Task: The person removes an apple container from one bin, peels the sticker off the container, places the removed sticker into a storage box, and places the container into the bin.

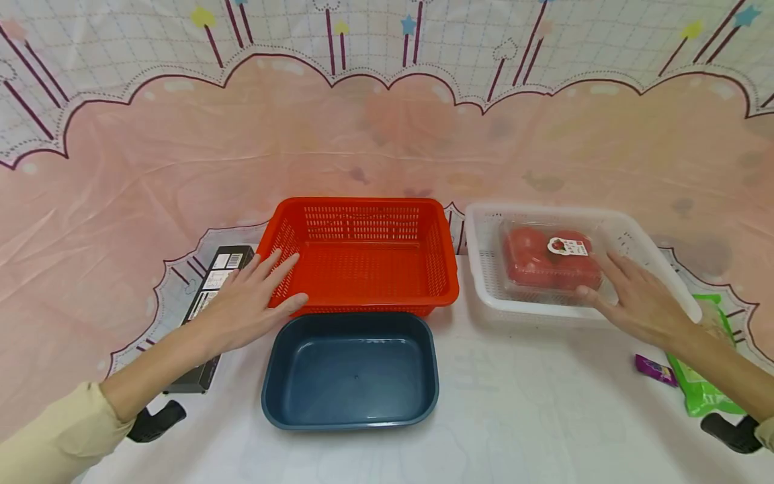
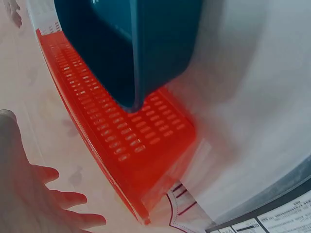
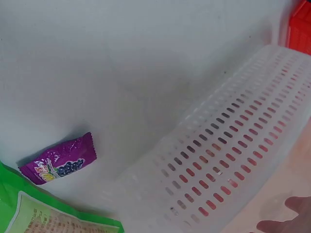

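My left hand point(image 1: 244, 306) is held out with straight, spread fingers by the left side of a red plastic basket point(image 1: 363, 269), and nothing is gripped in it. A dark blue basin point(image 1: 351, 376) stands in front of that basket. Over the right part of a white perforated basket point(image 3: 218, 155), my right hand point(image 1: 643, 302) reaches with extended fingers. Inside the white basket lies a clear plastic box of red tomatoes point(image 1: 532, 259) with a white label. The right fingertips are near or at this box's right end; contact cannot be told.
Partly behind my left forearm lies a long black box point(image 1: 196, 378) with white labels. To the right are a small purple candy packet point(image 3: 60, 160) and a green bag point(image 1: 704, 393), partly covered by my right forearm. A patterned cloth point(image 1: 387, 134) forms the background.
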`<action>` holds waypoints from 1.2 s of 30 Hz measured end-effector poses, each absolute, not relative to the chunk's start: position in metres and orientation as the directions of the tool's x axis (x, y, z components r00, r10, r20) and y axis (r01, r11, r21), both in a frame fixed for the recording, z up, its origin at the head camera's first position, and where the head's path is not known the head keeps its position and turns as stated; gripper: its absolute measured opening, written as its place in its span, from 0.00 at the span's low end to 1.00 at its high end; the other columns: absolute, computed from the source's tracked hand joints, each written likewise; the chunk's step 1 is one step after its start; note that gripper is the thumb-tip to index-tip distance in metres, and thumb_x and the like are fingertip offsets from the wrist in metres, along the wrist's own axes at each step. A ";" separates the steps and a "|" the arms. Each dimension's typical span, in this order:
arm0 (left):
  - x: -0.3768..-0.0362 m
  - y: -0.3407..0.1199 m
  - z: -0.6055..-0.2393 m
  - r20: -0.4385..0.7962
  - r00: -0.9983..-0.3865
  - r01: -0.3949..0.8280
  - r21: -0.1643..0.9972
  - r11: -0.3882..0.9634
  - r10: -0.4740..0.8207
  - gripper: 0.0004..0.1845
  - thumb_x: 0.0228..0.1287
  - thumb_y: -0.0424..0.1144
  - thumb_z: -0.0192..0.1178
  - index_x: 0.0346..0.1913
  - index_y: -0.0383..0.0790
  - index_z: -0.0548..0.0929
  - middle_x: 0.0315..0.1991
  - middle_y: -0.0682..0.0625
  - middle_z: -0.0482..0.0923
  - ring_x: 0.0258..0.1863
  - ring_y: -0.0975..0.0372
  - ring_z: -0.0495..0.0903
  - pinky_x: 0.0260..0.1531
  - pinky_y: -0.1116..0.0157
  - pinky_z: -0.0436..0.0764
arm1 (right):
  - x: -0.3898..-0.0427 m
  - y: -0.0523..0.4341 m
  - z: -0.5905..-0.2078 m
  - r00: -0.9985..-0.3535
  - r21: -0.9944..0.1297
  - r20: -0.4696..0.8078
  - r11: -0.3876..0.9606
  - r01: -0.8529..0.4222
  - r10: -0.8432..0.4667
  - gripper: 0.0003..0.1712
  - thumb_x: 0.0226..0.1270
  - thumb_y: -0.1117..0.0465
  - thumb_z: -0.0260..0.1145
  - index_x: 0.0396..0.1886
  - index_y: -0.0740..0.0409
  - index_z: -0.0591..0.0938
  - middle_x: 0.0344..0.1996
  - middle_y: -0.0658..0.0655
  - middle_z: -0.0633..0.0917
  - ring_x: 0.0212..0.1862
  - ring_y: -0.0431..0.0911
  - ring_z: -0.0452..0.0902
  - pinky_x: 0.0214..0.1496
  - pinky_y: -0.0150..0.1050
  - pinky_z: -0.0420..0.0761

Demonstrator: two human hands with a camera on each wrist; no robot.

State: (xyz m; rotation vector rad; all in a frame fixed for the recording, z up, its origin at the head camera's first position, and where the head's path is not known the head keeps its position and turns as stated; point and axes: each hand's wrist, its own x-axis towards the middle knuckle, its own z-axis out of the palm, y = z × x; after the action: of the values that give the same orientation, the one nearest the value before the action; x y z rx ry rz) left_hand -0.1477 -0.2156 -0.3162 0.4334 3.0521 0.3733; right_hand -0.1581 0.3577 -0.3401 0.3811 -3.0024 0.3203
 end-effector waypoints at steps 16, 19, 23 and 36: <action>-0.154 -0.174 -0.313 -0.022 -0.936 0.318 0.377 0.870 0.352 0.43 0.66 0.64 0.49 0.77 0.49 0.52 0.77 0.40 0.50 0.74 0.40 0.52 0.65 0.34 0.55 | -0.163 0.365 -0.334 -0.963 -0.215 0.143 0.942 -0.257 -0.230 0.45 0.69 0.41 0.57 0.77 0.55 0.52 0.69 0.75 0.61 0.69 0.72 0.55 0.62 0.72 0.56; -0.154 -0.166 -0.312 -0.027 -0.930 0.326 0.401 0.856 0.367 0.43 0.65 0.64 0.50 0.77 0.49 0.52 0.77 0.40 0.50 0.74 0.40 0.52 0.65 0.34 0.55 | -0.164 0.365 -0.335 -0.962 -0.228 0.149 0.939 -0.257 -0.227 0.45 0.69 0.42 0.57 0.78 0.53 0.52 0.70 0.74 0.61 0.70 0.71 0.54 0.63 0.71 0.55; -0.154 -0.156 -0.311 -0.043 -0.923 0.326 0.441 0.836 0.383 0.43 0.65 0.65 0.50 0.77 0.53 0.50 0.78 0.42 0.49 0.75 0.41 0.52 0.65 0.34 0.56 | -0.165 0.366 -0.335 -0.964 -0.243 0.148 0.937 -0.252 -0.220 0.44 0.69 0.42 0.57 0.78 0.53 0.52 0.70 0.74 0.61 0.71 0.71 0.54 0.63 0.72 0.55; -0.159 -0.123 -0.305 -0.046 -0.892 0.342 0.583 0.737 0.450 0.43 0.64 0.67 0.50 0.77 0.58 0.49 0.78 0.51 0.50 0.76 0.49 0.52 0.67 0.36 0.56 | -0.170 0.375 -0.331 -0.976 -0.319 0.120 0.924 -0.209 -0.180 0.44 0.70 0.44 0.56 0.77 0.59 0.52 0.69 0.78 0.59 0.68 0.75 0.53 0.60 0.74 0.55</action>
State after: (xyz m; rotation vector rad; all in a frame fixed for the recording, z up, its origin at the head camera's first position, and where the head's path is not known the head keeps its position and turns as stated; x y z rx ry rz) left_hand -0.1589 -0.1231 -0.3049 0.6333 2.7542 0.8707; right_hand -0.1700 0.3748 -0.3312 0.3035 -2.9950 0.5107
